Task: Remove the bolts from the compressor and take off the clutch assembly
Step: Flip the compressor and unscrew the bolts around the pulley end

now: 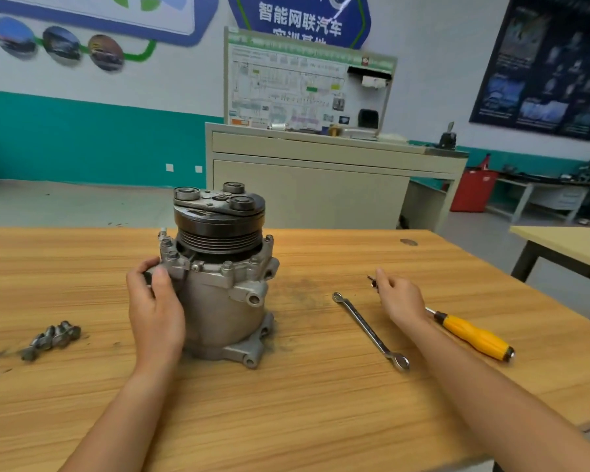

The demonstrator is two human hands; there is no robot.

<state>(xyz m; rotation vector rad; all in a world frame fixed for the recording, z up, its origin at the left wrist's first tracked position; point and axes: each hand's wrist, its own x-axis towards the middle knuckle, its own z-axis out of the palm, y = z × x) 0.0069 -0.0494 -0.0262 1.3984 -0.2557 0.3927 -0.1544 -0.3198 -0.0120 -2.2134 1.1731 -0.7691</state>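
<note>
You are gripping one compressor [218, 301] with your left hand [154, 308], fingers curling round the left edge of its flange and thumb pressing on the front of it. The compressor is standing upright on the wooden table [286, 420]. Directly above and to the right of that grip, the one clutch assembly [218, 216] is sitting on top of the housing, its grooved black pulley carrying a metal plate with three round discs [242, 202]. Around the flange, level with your thumb and running away to its right, at least five bolt heads [227, 266] are showing in their holes.

Well to the left of your left-hand grip, the loose bolts [53, 337] are lying in one small heap on the table. About four can be counted, but they are overlapping too much for a sure number.

Your right hand [401, 298] is lying well to the right of the compressor, over the shaft of one screwdriver [474, 335]. Its dark tip is poking out beyond your fingers and its yellow handle is trailing behind your wrist. Whether the hand is gripping the shaft or only resting on it cannot be told. Between your two hands, just left of the right one, one wrench [370, 330] is lying flat and untouched.
</note>
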